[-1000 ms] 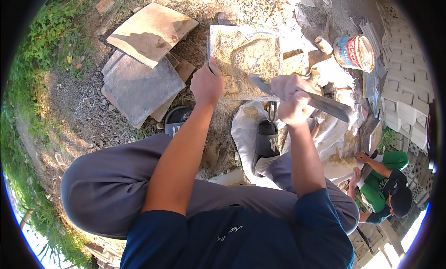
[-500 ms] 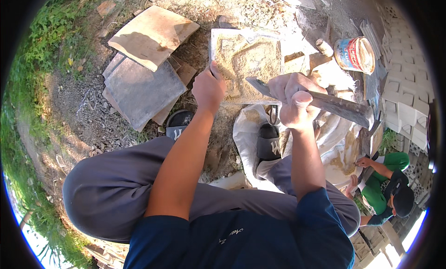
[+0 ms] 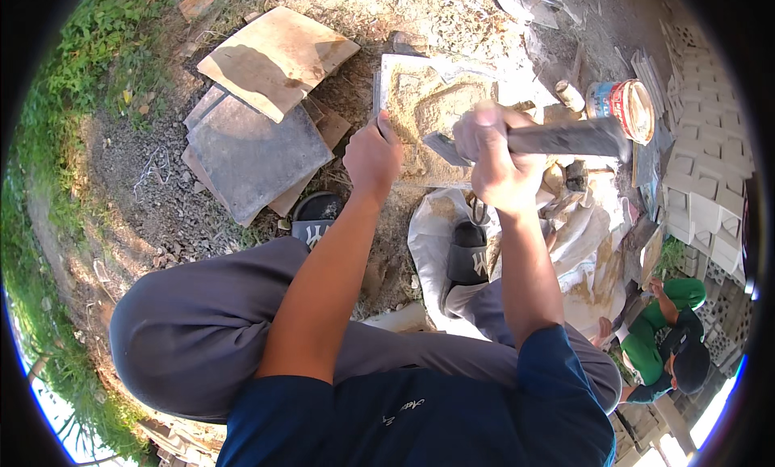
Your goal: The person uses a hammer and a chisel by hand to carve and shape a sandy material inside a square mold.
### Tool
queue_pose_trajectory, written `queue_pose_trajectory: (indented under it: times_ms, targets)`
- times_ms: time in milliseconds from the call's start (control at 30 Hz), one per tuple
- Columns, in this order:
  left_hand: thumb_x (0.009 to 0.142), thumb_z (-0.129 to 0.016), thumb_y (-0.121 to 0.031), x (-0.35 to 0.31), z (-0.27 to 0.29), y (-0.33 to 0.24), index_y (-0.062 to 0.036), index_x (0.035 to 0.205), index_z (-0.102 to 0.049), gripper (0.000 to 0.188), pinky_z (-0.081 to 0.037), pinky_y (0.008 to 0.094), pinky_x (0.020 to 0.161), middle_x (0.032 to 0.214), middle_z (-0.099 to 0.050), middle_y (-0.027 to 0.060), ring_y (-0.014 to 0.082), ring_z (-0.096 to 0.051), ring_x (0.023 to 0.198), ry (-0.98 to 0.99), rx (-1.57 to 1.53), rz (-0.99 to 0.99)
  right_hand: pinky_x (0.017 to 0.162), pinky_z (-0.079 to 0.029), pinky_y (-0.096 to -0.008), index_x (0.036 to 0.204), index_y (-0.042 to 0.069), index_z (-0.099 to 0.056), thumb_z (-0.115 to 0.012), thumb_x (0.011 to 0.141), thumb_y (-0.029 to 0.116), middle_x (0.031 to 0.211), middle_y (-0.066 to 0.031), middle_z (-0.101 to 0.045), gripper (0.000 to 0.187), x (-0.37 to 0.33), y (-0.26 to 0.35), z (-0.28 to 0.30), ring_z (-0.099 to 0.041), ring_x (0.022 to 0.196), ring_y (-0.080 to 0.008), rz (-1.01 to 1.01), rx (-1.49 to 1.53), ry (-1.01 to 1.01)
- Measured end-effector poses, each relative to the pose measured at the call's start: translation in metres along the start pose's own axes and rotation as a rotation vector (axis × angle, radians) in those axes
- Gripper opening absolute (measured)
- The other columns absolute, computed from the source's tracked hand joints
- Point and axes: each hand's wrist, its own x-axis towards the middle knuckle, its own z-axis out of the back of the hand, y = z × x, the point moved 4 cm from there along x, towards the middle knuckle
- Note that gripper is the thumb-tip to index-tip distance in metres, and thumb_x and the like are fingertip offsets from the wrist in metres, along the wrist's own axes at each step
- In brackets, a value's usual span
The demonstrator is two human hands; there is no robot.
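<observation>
In front of me lies a square, pale-edged tile (image 3: 384,79) covered with sandy mortar (image 3: 432,96), which has grooves and ridges. My left hand (image 3: 372,159) is closed on the tile's left edge near its lower corner. Above the tile's lower right part, my right hand (image 3: 499,159) is wrapped around a long dark flat bar (image 3: 577,139). The bar's slanted tip points left, close to the mortar; I cannot tell whether it touches. Its thick end sticks out to the right, smeared by motion.
Stacked square tiles (image 3: 258,148) lie on the gravel at left. A round tub (image 3: 634,110) and a small cylinder (image 3: 570,96) stand at right. Near my sandalled foot (image 3: 467,257) spreads a white sack (image 3: 428,233). Another person (image 3: 674,338) crouches at lower right, beside stacked pale blocks (image 3: 706,152).
My right hand has shifted slightly left and the bar has swung, its thick end rising from a downward slope to nearly level. My left hand keeps its hold on the tile.
</observation>
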Motion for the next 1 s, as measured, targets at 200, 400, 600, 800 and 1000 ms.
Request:
queue_pose_trajectory:
  times_ms: [200,400,600,800,1000]
  targets:
    - [0.104,-0.036,-0.034,-0.003,0.001,0.000,-0.0002,0.084,-0.072,0.053,-0.054,0.0546,0.071,0.082,-0.069,0.0243,0.0463,-0.067,0.077,0.030,-0.058,0.016,0.044,-0.020,-0.0289,0.067,0.008,-0.038,-0.043,0.108,0.019,0.054,0.0032,-0.034,0.043,0.010,-0.033,-0.015,-0.026,0.048,-0.0063,-0.012,-0.121,-0.121]
    - [0.104,-0.034,-0.033,-0.001,-0.005,0.002,0.0030,0.074,-0.069,0.059,-0.052,0.0561,0.075,0.078,-0.067,0.0282,0.0480,-0.066,0.078,0.000,-0.086,0.084,0.045,-0.027,-0.0272,0.073,0.005,-0.050,-0.050,0.104,0.015,0.057,0.0032,-0.041,0.033,0.019,-0.034,-0.015,-0.035,0.050,-0.0065,0.053,0.067,-0.193]
    - [0.104,-0.035,-0.033,-0.001,0.002,0.004,0.0038,0.071,-0.068,0.059,-0.053,0.0559,0.075,0.078,-0.067,0.0287,0.0483,-0.066,0.077,-0.027,-0.067,0.074,0.041,-0.025,-0.0236,0.069,0.006,-0.052,-0.052,0.104,0.014,0.054,0.0084,-0.038,0.036,0.041,-0.011,-0.032,-0.032,0.048,-0.0008,-0.007,0.230,-0.175]
    - [0.104,-0.035,-0.032,0.002,0.000,0.005,0.0024,0.078,-0.070,0.055,-0.054,0.0542,0.072,0.082,-0.068,0.0259,0.0463,-0.067,0.075,0.038,-0.052,0.045,0.044,-0.021,-0.0276,0.066,0.010,-0.039,-0.046,0.108,0.019,0.054,0.0057,-0.034,0.043,0.062,-0.040,-0.043,-0.026,0.047,-0.0054,-0.031,-0.077,-0.082]
    - [0.104,-0.035,-0.031,-0.002,-0.005,0.005,0.0008,0.083,-0.072,0.053,-0.054,0.0539,0.070,0.084,-0.068,0.0228,0.0450,-0.067,0.073,0.044,-0.040,0.029,0.041,-0.019,-0.0281,0.065,0.011,-0.038,-0.048,0.107,0.016,0.052,0.0071,-0.030,0.044,0.067,-0.056,-0.037,-0.025,0.045,-0.0039,0.012,0.007,-0.160]
